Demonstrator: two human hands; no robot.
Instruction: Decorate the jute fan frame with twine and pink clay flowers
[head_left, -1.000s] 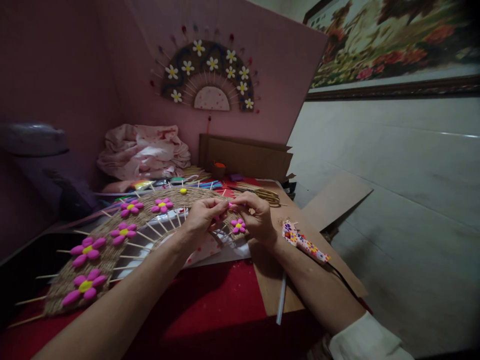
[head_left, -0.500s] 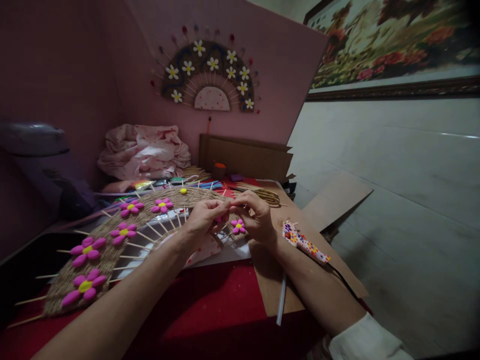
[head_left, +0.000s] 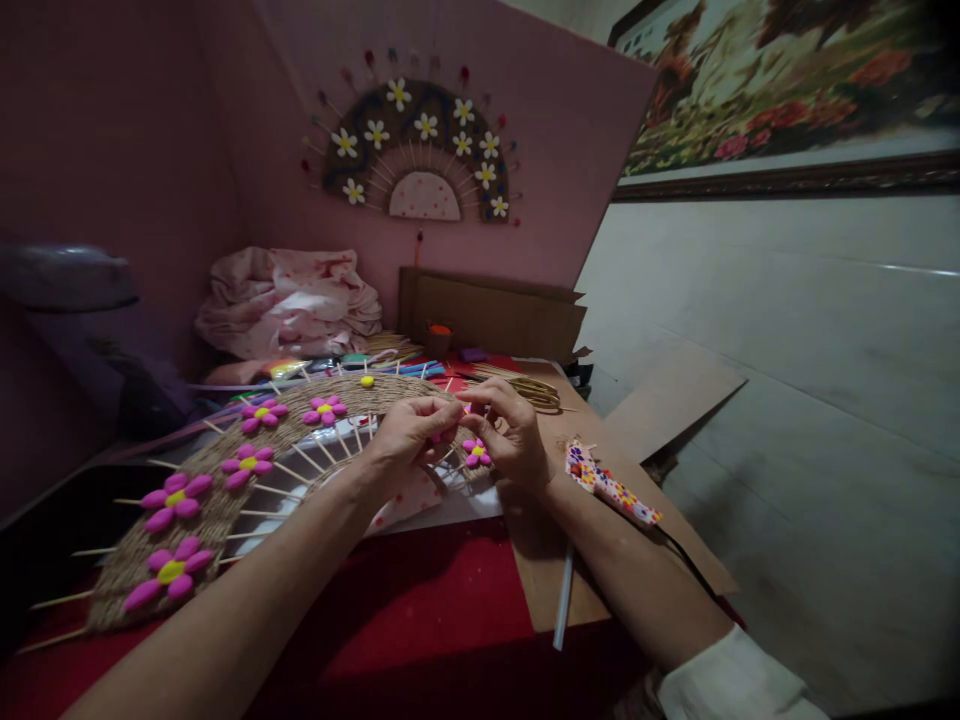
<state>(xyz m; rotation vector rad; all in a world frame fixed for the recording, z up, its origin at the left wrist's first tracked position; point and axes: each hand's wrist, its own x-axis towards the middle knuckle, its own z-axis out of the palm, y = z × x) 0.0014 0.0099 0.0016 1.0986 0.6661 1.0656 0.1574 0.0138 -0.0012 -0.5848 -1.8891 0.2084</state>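
A fan-shaped woven twine panel (head_left: 202,465) with thin wooden sticks lies across the table. Pink clay flowers (head_left: 176,500) with yellow centres dot its surface, and a lone yellow disc (head_left: 367,382) sits near its top. My left hand (head_left: 412,430) is closed in a pinch over the panel's right part. Close beside it, my right hand (head_left: 506,430) pinches too, its fingertips near the left ones. Whatever they hold is too small or hidden to name. Just under the right fingers is another pink flower (head_left: 477,453).
On cardboard (head_left: 540,580) at right lie a floral-patterned tool (head_left: 611,485) with a dark cord and a translucent stick (head_left: 563,600). Crumpled pink cloth (head_left: 292,300) and a cardboard box (head_left: 491,312) stand behind. A similar finished fan (head_left: 420,130) hangs on the pink wall.
My right fingers have drawn slightly apart from my left fingertips, showing a bit of pink between them. My left hand has hardly moved.
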